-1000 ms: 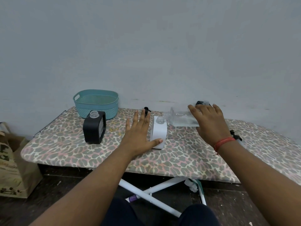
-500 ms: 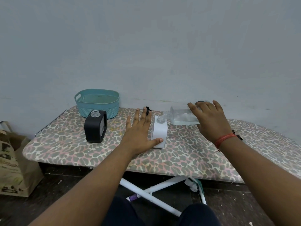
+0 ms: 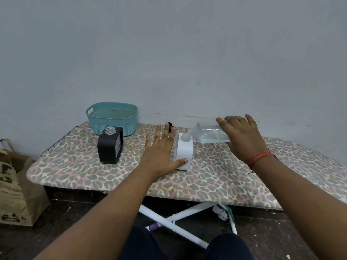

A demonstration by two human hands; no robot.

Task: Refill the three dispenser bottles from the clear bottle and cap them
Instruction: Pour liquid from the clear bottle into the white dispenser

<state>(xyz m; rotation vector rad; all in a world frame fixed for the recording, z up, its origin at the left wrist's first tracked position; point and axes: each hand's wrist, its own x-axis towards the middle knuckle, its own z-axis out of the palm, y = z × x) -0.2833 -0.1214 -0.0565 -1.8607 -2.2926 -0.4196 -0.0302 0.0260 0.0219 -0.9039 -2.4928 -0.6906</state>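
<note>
Pale blue-grey wall backs an ironing board (image 3: pixel 216 177) with a leopard-print cover, standing on white crossed legs over a dark floor; a teal basket (image 3: pixel 112 118) sits at the board's far left end, against the wall; just in front of it stands a black dispenser bottle (image 3: pixel 109 147), upright, its clear threaded neck uncapped; near the middle of the board stands a white dispenser bottle (image 3: pixel 185 153), also upright and uncapped; the left hand (image 3: pixel 161 153) steadies it, fingers straight along its left side and the thumb pressed across its lower front; the right hand (image 3: pixel 242 138) grasps the clear bottle (image 3: pixel 208 135) from above, fingers curled over its body, holding it tipped nearly level with its mouth just at the white bottle's neck; clear liquid lies along its lower side; a red thread band (image 3: pixel 260 158) circles the right wrist; a small black object (image 3: pixel 170 126) shows behind the left fingertips, too hidden to identify; a brown paper bag (image 3: pixel 16 186) stands on the floor at the left.
</note>
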